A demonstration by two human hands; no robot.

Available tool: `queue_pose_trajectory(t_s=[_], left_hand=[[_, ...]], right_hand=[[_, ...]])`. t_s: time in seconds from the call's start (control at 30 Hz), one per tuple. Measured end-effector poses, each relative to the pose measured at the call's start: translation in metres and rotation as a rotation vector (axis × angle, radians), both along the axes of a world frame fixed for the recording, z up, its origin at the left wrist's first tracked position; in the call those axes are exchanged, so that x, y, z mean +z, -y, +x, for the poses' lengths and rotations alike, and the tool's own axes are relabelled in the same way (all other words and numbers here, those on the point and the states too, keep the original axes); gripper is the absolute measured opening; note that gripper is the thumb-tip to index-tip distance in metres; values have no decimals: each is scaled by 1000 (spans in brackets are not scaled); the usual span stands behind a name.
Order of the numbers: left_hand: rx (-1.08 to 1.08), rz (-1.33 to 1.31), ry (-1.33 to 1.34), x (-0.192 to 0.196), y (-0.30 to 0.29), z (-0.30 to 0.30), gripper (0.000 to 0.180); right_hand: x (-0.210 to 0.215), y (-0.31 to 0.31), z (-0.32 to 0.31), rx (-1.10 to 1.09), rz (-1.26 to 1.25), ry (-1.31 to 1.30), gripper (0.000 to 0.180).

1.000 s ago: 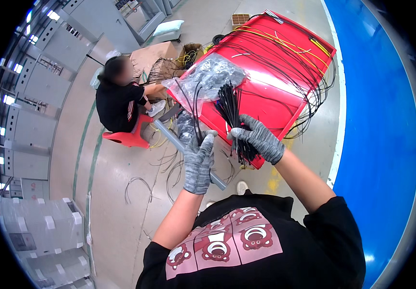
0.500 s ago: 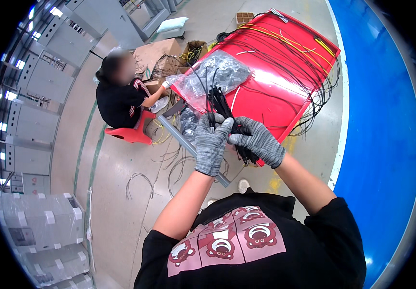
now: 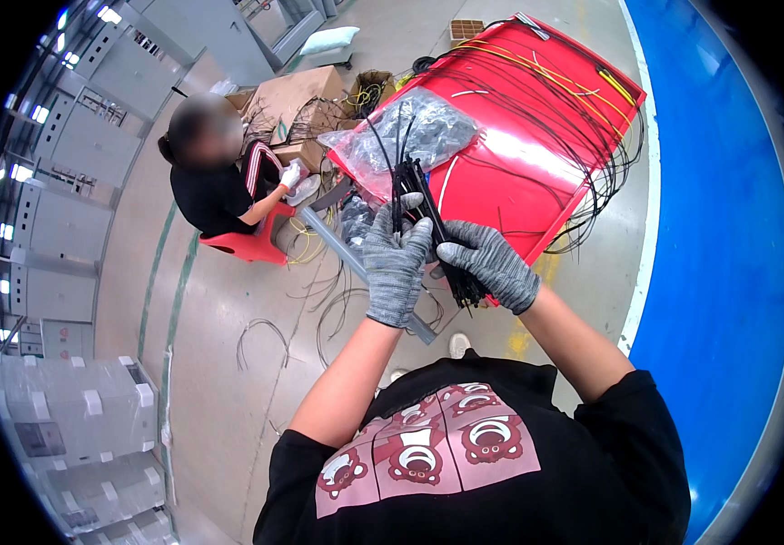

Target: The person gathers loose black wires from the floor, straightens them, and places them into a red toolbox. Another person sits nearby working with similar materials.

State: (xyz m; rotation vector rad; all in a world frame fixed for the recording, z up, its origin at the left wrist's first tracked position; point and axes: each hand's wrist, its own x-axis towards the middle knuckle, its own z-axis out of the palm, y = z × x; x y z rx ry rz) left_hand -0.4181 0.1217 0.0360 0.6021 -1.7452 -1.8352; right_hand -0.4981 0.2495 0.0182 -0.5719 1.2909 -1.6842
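Observation:
Both of my hands wear grey knit gloves. A bundle of thin black strips that look like cable ties slants between them, in front of the red panel's near corner. My right hand is closed around the bundle's lower part. My left hand pinches a few of the black strips, with long thin ends sticking up past its fingers. Beyond the hands, a clear plastic bag with dark contents lies on the red panel. The fingers partly hide the middle of the bundle.
Black and yellow cables trail across and off the panel. A grey metal bar sticks out below. At left a seated co-worker sits on a red stool beside cardboard boxes. Loose wires lie on the floor.
The co-worker's gloved hand has drawn back from the plastic bag toward their lap. My left fingers have shifted slightly on the strips; both hands still hold them.

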Motion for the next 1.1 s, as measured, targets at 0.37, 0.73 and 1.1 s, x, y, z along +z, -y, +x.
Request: queue_pose_trajectory(t_s=[0.37, 0.73, 1.1], left_hand=[[-22, 67, 42, 7, -3, 7, 16], [28, 42, 6, -8, 4, 8, 13], [143, 133, -81, 22, 45, 17, 16]], right_hand=[[-3, 0, -1, -15, 15, -122, 37], [-3, 1, 2, -24, 43, -120, 38], [6, -8, -2, 136, 38, 66, 34]])
